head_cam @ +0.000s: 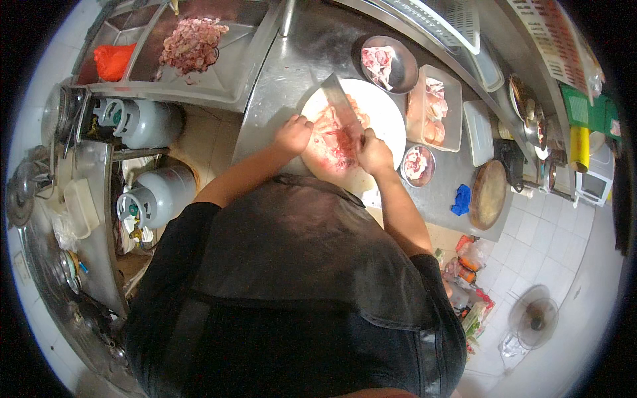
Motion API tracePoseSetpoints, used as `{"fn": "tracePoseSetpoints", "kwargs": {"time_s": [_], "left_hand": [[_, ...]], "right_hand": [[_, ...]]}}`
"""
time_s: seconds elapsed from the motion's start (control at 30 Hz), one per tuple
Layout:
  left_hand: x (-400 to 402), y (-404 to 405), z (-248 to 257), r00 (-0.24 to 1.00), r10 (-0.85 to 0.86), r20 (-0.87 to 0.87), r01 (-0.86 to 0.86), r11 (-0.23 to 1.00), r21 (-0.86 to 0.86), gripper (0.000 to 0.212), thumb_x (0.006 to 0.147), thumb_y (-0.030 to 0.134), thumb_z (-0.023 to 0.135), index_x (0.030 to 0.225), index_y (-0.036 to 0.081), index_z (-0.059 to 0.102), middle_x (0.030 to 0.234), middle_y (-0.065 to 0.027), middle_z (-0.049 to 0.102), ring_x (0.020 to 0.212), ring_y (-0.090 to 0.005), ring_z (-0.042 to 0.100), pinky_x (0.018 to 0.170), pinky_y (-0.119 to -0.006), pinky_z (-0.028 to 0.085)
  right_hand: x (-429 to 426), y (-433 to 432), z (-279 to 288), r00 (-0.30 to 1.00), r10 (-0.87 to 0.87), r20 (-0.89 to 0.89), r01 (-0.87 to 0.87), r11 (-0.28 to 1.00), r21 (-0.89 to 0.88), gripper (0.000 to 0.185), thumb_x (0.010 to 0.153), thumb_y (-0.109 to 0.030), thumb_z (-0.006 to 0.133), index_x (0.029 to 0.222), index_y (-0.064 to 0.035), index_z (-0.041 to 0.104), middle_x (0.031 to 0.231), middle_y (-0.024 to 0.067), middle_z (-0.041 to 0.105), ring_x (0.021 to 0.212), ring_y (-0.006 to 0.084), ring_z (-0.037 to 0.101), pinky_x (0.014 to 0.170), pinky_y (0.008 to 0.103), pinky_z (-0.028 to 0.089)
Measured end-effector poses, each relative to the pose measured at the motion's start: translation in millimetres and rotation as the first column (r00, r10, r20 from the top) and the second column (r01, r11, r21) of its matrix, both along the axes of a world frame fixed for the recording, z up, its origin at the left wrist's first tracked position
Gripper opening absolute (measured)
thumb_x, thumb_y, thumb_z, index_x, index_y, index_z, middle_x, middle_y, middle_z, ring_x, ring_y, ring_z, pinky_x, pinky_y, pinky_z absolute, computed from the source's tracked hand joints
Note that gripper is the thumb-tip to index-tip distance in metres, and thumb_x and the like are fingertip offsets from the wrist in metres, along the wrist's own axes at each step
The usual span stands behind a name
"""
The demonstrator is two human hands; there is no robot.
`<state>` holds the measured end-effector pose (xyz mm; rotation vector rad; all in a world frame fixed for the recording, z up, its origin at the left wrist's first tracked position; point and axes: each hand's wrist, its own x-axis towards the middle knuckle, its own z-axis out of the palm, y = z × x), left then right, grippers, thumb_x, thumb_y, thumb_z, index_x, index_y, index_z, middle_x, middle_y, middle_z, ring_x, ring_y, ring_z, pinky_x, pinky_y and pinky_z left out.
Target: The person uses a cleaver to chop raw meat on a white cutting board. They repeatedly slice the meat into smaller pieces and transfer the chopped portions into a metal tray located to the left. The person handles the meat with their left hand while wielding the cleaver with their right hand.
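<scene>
A round white cutting board (390, 114) lies on the steel counter before me, with chopped raw meat and bloody smears (326, 137) across its left and middle. My right hand (374, 153) grips the handle of a cleaver (342, 103). Its broad blade slants up and left over the meat; whether it touches the board is hard to tell. At the board's left edge is my left hand (294, 135), its fingers curled in, with nothing visible in them. Right of the board stand a small metal bowl of meat pieces (418, 165) and a plastic container (417, 112) holding larger raw pieces.
Behind the board, a dark bowl (405, 69) holds a bony raw piece. A steel sink (231, 62) at upper left contains a meat heap (191, 44). Rightward are a blue cloth (461, 200), a round wooden board (488, 195) and a plastic lid (478, 133). Gas cylinders (164, 191) stand left.
</scene>
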<state>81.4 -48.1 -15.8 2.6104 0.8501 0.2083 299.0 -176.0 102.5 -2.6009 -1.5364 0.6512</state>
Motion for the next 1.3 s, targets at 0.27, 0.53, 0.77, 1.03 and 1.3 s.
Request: {"fn": "tracePoseSetpoints", "kwargs": {"time_s": [0.27, 0.53, 0.77, 1.03, 1.3], "left_hand": [[0.0, 4.0, -26.4, 0.993, 0.089, -0.078, -0.1, 0.982, -0.16, 0.029, 0.103, 0.017, 0.046, 0.112, 0.003, 0.069, 0.123, -0.0155, 0.063, 0.122, -0.0321, 0.057, 0.105, -0.044, 0.05], [4.4, 1.7, -6.7, 0.996, 0.03, -0.082, -0.041, 0.989, -0.139, 0.033, 0.105, 0.022, 0.043, 0.117, 0.002, 0.067, 0.125, -0.0154, 0.062, 0.127, -0.0321, 0.055, 0.107, -0.046, 0.048], [4.1, 0.9, -15.7, 0.998, 0.057, -0.01, -0.057, 0.99, -0.132, 0.027, 0.101, 0.019, 0.051, 0.109, 0.002, 0.069, 0.121, -0.015, 0.064, 0.122, -0.0322, 0.058, 0.102, -0.044, 0.051], [5.5, 7.2, -17.5, 0.99, 0.031, 0.14, -0.034, 0.999, 0.016, 0.023, 0.094, 0.012, 0.056, 0.108, 0.005, 0.073, 0.108, -0.0139, 0.071, 0.109, -0.034, 0.064, 0.096, -0.044, 0.052], [-10.8, -5.7, -30.2, 0.935, 0.18, 0.304, -0.173, 0.984, -0.05, 0.027, 0.09, 0.007, 0.058, 0.112, 0.003, 0.072, 0.113, -0.0165, 0.072, 0.107, -0.0371, 0.064, 0.099, -0.047, 0.05]], "right_hand": [[-54.7, 18.0, 52.5, 0.991, -0.083, -0.107, 0.128, 0.824, 0.552, 0.026, 0.1, -0.024, 0.067, 0.106, -0.0027, 0.054, 0.076, 0.0242, 0.069, 0.076, 0.0449, 0.071, 0.062, 0.0507, 0.055], [-7.9, -19.4, 19.3, 1.0, -0.005, -0.007, 0.005, 0.999, -0.045, 0.036, 0.102, -0.037, 0.058, 0.114, -0.0036, 0.057, 0.093, 0.0263, 0.074, 0.091, 0.0464, 0.072, 0.082, 0.0548, 0.057], [-54.7, 12.1, 46.5, 0.974, -0.163, -0.161, 0.212, 0.906, 0.368, 0.032, 0.1, -0.031, 0.063, 0.113, -0.0021, 0.057, 0.091, 0.0293, 0.072, 0.088, 0.0484, 0.071, 0.077, 0.0567, 0.056], [-2.6, -33.3, -1.9, 0.992, -0.069, -0.11, 0.072, 0.997, 0.025, 0.038, 0.102, -0.038, 0.056, 0.114, -0.0018, 0.057, 0.098, 0.027, 0.073, 0.095, 0.046, 0.071, 0.085, 0.0546, 0.055], [-3.9, -114.1, 68.4, 0.993, -0.085, -0.079, 0.093, 0.989, 0.117, 0.034, 0.1, -0.034, 0.061, 0.112, -0.0018, 0.056, 0.084, 0.0245, 0.072, 0.077, 0.0455, 0.071, 0.071, 0.0536, 0.056]]}}
